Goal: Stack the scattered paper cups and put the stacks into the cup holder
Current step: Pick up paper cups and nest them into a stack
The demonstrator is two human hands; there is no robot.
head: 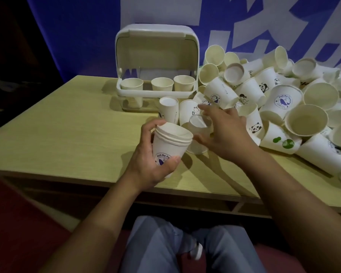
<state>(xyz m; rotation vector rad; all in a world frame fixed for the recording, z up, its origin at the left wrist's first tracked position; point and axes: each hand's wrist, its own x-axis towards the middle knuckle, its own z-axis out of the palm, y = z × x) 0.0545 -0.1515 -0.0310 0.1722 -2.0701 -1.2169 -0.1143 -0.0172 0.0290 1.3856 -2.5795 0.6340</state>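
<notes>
While left hand (pixel 152 160) grips the stack (pixel 170 143), right hand (pixel 222 133) reaches.

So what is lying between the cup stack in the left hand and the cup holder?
In the head view, two upside-down cups stand between the stack and the cup holder.

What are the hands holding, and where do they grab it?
The left hand grips a stack of cups around its side. The right hand reaches over a blurred cup; a hold cannot be told.

Wood table (pixel 67 134): cup holder (pixel 157 75), loose cups (pixel 283 99), maybe 50+.
</notes>
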